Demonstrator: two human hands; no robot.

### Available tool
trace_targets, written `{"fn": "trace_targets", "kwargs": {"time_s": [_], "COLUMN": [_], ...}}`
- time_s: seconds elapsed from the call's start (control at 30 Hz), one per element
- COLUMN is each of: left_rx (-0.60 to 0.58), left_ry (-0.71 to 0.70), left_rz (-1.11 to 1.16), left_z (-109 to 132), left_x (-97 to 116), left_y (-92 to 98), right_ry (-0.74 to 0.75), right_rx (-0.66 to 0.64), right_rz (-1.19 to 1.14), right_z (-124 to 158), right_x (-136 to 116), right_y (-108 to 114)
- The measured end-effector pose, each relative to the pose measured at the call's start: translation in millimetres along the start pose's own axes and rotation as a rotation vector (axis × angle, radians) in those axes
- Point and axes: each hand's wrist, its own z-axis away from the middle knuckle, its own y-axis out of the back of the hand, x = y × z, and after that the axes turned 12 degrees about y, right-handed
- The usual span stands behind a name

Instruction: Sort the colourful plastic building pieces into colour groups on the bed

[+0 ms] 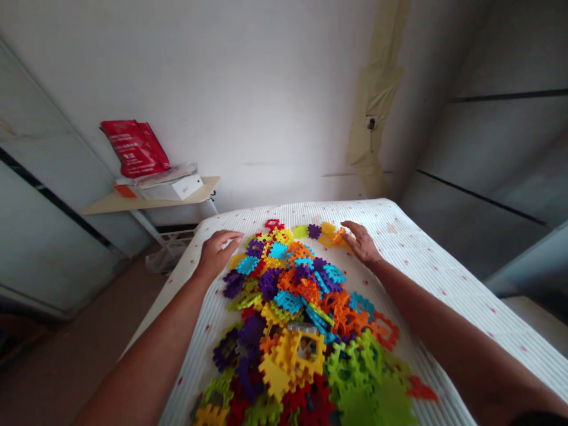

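A heap of bright plastic interlocking tiles (302, 307) in yellow, orange, purple, blue, green and red lies down the middle of a white ribbed bedspread (426, 260). My left hand (217, 248) rests at the far left edge of the heap, fingers curved and apart, touching purple and yellow pieces. At the far right edge my right hand (361, 241) lies with fingers stretched against orange and yellow tiles. Neither hand grips a piece. Both forearms run along the heap's sides.
A small beige shelf table (110, 204) stands by the wall at left, carrying a white box (186, 186) and a red packet (133, 148). Grey cabinet fronts flank both sides. The floor (66, 349) lies to the bed's left.
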Motion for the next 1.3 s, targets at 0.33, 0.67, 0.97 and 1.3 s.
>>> {"fn": "trace_targets", "kwargs": {"time_s": [0.33, 0.67, 0.97, 1.3], "left_rx": [-0.370, -0.590, -0.571, -0.542], "left_ry": [0.066, 0.005, 0.133, 0.051], "left_rz": [-0.071, 0.057, 0.243, 0.339], "left_z": [-83.1, -61.5, -17.6, 50.7], "left_x": [18.0, 14.7, 5.7, 19.2], "left_y": [-97.6, -76.5, -20.6, 16.5], "right_ry": [-0.057, -0.014, 0.060, 0.440], "right_rx": [-0.204, -0.299, -0.377, -0.579], "right_rz": [0.018, -0.270, -0.630, -0.629], "right_z": [-50.7, -74.8, -97.0, -48.2], "right_x": [29.2, -23.1, -84.5, -155.8], "right_y": [-62.9, -98.9, -89.6, -38.2]}}
